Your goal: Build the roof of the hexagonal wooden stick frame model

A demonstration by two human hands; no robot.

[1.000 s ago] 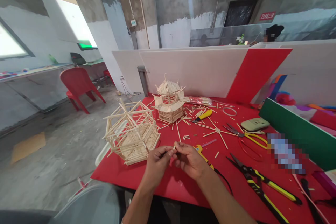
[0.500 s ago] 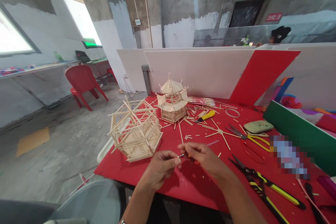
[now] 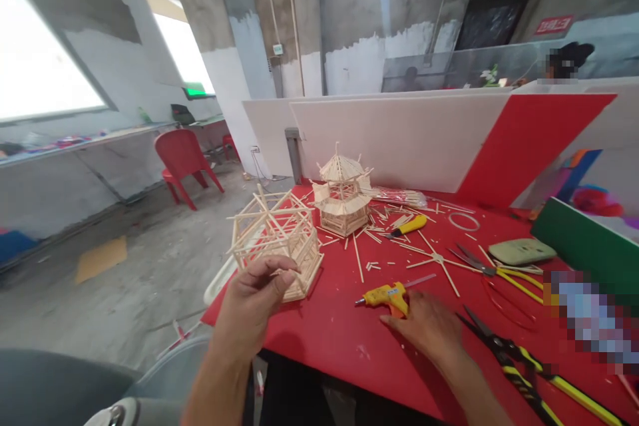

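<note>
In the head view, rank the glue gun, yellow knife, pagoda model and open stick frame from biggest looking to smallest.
1. Open stick frame, partly hidden by the left hand
2. Pagoda model, set farther back
3. Glue gun
4. Yellow knife
Nearness may enlarge the frame.

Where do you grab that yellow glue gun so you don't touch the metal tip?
Probably best by the handle, coming from the right. The glue gun lies with its metal nozzle pointing left, so that side stays behind the tip. The right hand is there now, covering much of the handle.
</note>
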